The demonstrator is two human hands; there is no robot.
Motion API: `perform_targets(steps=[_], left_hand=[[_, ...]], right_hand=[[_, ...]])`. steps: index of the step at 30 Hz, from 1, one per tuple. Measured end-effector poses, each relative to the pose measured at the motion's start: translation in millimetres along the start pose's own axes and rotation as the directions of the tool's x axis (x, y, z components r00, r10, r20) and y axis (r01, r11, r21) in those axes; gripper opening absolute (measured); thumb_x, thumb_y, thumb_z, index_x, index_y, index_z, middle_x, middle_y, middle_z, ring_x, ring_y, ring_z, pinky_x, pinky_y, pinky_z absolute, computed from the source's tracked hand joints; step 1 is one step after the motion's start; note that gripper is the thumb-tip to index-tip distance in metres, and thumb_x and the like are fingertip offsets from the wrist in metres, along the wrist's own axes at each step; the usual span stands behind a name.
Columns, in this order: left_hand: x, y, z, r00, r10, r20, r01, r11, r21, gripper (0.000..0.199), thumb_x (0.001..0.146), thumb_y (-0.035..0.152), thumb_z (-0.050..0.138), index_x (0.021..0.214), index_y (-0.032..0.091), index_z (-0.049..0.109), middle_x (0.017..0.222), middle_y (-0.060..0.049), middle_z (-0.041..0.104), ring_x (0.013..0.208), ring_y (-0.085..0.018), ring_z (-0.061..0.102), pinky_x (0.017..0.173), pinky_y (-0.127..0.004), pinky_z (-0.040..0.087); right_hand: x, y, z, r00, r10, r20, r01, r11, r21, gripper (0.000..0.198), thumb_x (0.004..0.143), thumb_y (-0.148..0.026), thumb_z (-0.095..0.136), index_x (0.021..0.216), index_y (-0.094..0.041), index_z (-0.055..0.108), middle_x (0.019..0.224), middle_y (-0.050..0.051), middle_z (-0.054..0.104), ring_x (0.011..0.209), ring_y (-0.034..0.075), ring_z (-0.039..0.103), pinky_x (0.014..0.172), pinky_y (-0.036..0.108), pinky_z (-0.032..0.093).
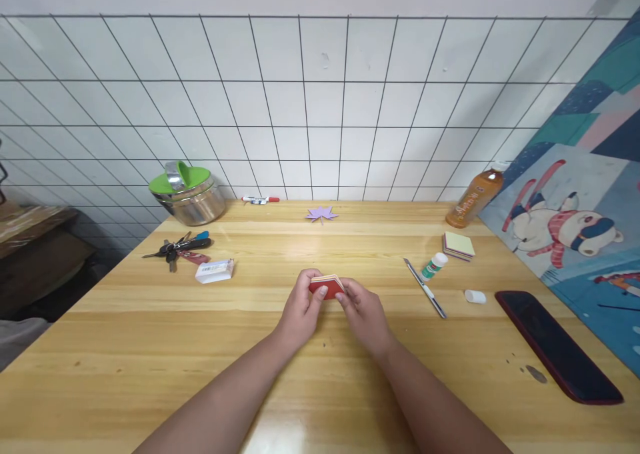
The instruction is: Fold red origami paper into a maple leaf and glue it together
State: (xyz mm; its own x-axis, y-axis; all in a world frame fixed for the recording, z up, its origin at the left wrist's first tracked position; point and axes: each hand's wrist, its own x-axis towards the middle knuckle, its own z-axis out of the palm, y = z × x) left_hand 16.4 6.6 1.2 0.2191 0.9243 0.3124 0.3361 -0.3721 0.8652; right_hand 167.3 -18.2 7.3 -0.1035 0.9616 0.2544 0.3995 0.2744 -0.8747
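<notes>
A small stack of coloured paper [326, 289] with a red sheet facing me is held just above the wooden table [240, 374]. White, yellow and other edges show along its top. My left hand [301, 307] is closed on its left side, thumb across the red face. The right corner is pinched between the thumb and fingers of my right hand [364, 309]. Fingers behind the stack are partly hidden. Beyond both hands lies a purple paper maple leaf [322, 215], close to the wall.
On the right are a utility knife [425, 289], glue stick [434, 266], white cap [475, 297], sticky notes [459, 246], drink bottle [475, 198] and phone [557, 344]. At left sit a green-lidded pot [193, 197], keys [183, 246], white packet [215, 271] and markers [261, 200].
</notes>
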Motion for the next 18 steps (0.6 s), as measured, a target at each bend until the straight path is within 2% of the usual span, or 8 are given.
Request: perform_targets(steps=[3,8,13,16,18], left_hand=[[0.6,1.2,2.0,0.999,-0.019,-0.047,0.018,0.999,-0.035,0.015,0.091,0.032,0.043,0.1,0.021,0.045,0.093,-0.003,0.056,0.087,-0.017,0.055,0.08,-0.03,0.043],[2.7,2.5,3.8,0.996,0.005,-0.09,-0.005,1.0,0.006,0.013,0.09,0.03,0.044,0.099,0.021,0.047,0.095,-0.003,0.056,0.09,-0.018,0.055,0.082,-0.03,0.042],[0.1,2.2,7.3,0.996,-0.055,-0.071,0.054,0.998,-0.015,0.014,0.089,0.032,0.045,0.098,0.021,0.05,0.094,-0.003,0.06,0.087,-0.018,0.057,0.079,-0.03,0.044],[-0.7,-1.2,9.2,0.997,-0.068,-0.031,0.067,0.997,-0.033,0.023,0.087,0.032,0.048,0.109,0.022,0.05,0.101,-0.005,0.061,0.092,-0.019,0.058,0.082,-0.031,0.045],[0.4,-4.7,8.2,0.998,-0.059,0.018,0.059,0.998,-0.013,0.034,0.086,0.03,0.052,0.119,0.022,0.048,0.107,-0.007,0.061,0.099,-0.02,0.057,0.086,-0.034,0.044]], right_hand=[[0.9,1.1,0.8,0.997,0.066,-0.045,-0.061,0.993,0.1,0.025,0.088,-0.026,0.045,0.106,-0.023,0.063,0.099,0.002,0.07,0.091,0.016,0.064,0.086,0.028,0.048],[1.8,7.5,1.8,0.984,0.115,-0.14,-0.097,0.987,0.128,0.022,0.082,-0.027,0.054,0.099,-0.023,0.068,0.099,0.005,0.068,0.091,0.018,0.063,0.079,0.029,0.052],[4.4,5.7,1.0,0.982,0.158,-0.108,-0.145,0.983,0.115,0.015,0.079,-0.029,0.054,0.086,-0.02,0.064,0.083,0.004,0.068,0.076,0.016,0.063,0.071,0.028,0.052],[10.2,10.4,-17.2,0.973,0.229,-0.02,-0.225,0.966,0.129,0.017,0.077,-0.033,0.054,0.082,-0.019,0.061,0.079,0.004,0.069,0.072,0.016,0.063,0.066,0.028,0.051],[13.9,20.0,-39.8,0.928,0.37,-0.044,-0.365,0.925,0.103,0.022,0.076,-0.038,0.053,0.084,-0.018,0.06,0.082,0.005,0.07,0.073,0.018,0.065,0.06,0.027,0.051]])
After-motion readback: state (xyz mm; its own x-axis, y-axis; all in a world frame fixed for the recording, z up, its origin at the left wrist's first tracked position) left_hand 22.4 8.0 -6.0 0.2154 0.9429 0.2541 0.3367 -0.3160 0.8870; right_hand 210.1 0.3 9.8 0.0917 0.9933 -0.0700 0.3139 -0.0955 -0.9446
